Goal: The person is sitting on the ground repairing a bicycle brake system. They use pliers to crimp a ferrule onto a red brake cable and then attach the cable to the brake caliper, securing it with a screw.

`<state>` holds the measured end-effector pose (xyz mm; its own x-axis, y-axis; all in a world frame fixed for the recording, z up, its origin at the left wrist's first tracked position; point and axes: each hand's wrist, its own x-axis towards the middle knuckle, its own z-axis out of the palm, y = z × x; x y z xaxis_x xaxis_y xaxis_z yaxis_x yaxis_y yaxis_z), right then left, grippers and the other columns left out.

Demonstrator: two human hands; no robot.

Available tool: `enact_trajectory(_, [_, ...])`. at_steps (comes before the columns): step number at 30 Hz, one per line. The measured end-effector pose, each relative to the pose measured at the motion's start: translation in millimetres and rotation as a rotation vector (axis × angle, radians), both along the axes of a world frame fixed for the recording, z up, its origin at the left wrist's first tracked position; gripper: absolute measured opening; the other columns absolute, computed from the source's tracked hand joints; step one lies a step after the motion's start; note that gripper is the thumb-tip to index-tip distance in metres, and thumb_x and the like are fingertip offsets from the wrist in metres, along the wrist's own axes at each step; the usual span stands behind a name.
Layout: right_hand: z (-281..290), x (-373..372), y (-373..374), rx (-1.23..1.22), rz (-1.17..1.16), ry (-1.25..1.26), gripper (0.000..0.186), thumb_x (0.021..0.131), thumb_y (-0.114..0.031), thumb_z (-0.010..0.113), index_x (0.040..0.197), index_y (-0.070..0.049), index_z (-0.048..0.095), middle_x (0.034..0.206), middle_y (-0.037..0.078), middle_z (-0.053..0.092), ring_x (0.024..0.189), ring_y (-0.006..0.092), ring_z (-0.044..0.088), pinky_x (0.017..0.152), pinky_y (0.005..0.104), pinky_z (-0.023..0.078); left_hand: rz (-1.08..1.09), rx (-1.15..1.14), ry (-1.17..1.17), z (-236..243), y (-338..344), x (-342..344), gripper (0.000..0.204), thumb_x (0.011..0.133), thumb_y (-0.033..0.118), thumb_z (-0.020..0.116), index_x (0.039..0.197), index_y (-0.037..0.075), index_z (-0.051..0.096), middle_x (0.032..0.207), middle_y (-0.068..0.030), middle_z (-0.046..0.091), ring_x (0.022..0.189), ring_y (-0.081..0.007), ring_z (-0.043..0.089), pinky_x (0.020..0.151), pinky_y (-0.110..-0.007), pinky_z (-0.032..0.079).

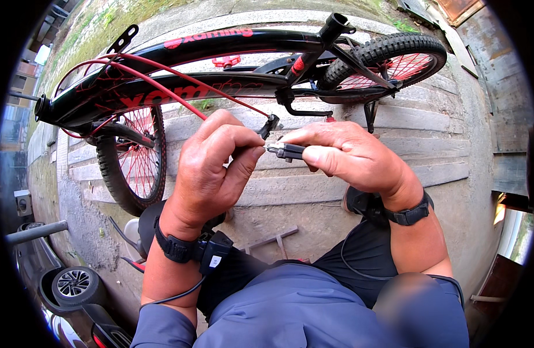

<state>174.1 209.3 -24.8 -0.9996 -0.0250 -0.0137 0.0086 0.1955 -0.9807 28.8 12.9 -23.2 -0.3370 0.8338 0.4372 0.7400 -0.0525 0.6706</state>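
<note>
My left hand (pixel 212 165) is closed, thumb and forefinger pinched together at the tips. What lies between those fingertips is too small to tell. My right hand (pixel 351 156) grips a black and silver metal part (pixel 287 151), its silver end pointing left, close to my left fingertips. A small black fitting (pixel 270 125) sits just above, where one red cable (pixel 220 93) ends. Another red cable (pixel 157 85) runs down behind my left hand. Both come from the black bicycle frame (pixel 214 49), which has red markings and lies across the view beyond my hands.
The front wheel (pixel 158 156) is at the left, the rear wheel (pixel 388 58) at the upper right. A kickstand (pixel 370 116) and a crank arm (pixel 304 112) stick out towards me. Grey slabs (pixel 417 146) lie underneath. A parked car (pixel 64 290) stands at the lower left.
</note>
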Motion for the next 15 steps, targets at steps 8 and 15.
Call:
enact_trajectory(8, [1.5,0.3,5.0,0.027,0.051,0.078,0.036,0.088,-0.017,0.058,0.12,0.001,0.063,0.107,0.015,0.067,0.092,0.021,0.063,0.082,0.0315,0.049,0.025,-0.009,-0.003,-1.9,-1.2,-1.0,0.011,0.081,-0.005,0.068,0.088,0.002,0.063,0.079,-0.0065,0.055,0.065,-0.0166,0.052,0.057,-0.027,0.042])
enact_trajectory(15, [-11.9,0.8,0.8,0.059,0.014,0.095,0.037,0.088,-0.02,0.067,0.12,0.0,0.063,0.107,0.013,0.067,0.096,0.0222,0.063,0.085,0.0324,0.048,0.117,0.067,-0.113,-2.6,6.5,9.2,0.016,0.078,-0.006,0.07,0.09,0.003,0.064,0.082,-0.0072,0.057,0.067,-0.0184,0.056,0.055,-0.029,0.044])
